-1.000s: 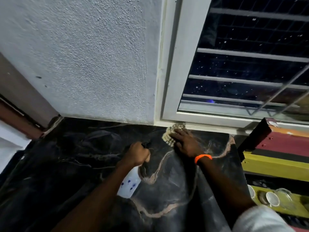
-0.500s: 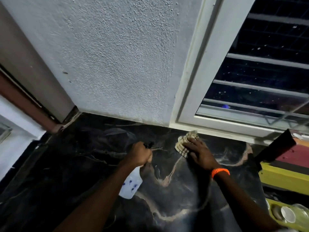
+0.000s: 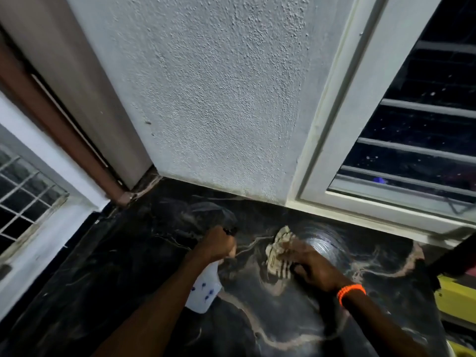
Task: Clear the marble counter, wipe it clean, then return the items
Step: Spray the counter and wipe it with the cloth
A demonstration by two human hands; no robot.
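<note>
Cloth dragged nearer (blurred) | right hand presses | left hand grips spray bottle

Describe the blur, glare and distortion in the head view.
Head view: dim light; right hand and cloth motion-blurred; left hand with spray bottle sharper; wet glare arcs on the marble counter; wide-angle bending splays the window frame.

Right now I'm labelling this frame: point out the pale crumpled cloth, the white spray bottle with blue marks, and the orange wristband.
Pale crumpled cloth [image 3: 278, 251]: head view, its bunched middle.
White spray bottle with blue marks [image 3: 203, 289]: head view, its body.
Orange wristband [image 3: 350, 292]: head view, top of the band.
</note>
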